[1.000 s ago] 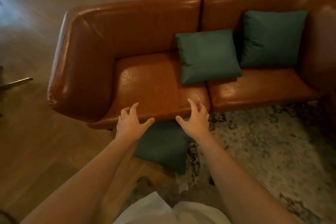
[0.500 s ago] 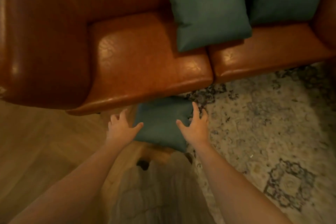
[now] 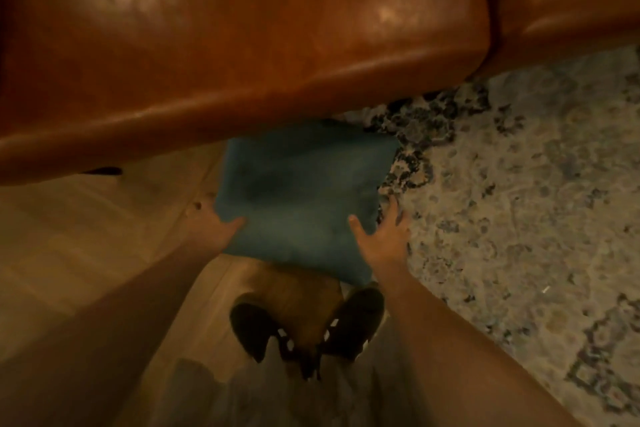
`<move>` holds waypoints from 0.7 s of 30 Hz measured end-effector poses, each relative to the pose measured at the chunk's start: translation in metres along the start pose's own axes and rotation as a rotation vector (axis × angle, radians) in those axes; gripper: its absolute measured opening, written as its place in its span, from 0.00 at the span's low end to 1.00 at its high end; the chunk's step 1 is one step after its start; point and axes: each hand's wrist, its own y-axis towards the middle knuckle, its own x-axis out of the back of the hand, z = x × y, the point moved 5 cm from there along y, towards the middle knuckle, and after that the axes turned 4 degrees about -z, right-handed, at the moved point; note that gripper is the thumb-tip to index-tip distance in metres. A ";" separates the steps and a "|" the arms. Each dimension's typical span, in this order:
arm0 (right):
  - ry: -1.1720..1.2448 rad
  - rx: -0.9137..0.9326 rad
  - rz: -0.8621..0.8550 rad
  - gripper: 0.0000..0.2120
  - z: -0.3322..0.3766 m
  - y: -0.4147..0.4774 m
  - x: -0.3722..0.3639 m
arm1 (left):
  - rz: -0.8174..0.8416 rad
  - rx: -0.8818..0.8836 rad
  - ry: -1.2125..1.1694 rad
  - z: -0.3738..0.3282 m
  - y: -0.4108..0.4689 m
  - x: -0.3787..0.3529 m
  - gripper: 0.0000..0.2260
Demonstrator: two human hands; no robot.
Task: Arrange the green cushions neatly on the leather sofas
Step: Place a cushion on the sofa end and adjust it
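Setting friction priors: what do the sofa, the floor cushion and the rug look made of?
Sofa: likely leather or faux leather, glossy; bright highlights along the rounded seat front. Cushion: soft matte green fabric; no shine, dented middle. Rug: matte patterned textile, probably low pile; frame too blurred to show weave.

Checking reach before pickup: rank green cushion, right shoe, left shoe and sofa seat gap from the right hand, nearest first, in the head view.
1. green cushion, under the right hand thumb.
2. right shoe, just behind.
3. left shoe, farther left.
4. sofa seat gap, upper right.
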 end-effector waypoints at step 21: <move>0.708 -0.365 0.199 0.41 -0.087 -0.010 0.024 | 0.540 0.427 -0.835 0.014 -0.049 -0.093 0.43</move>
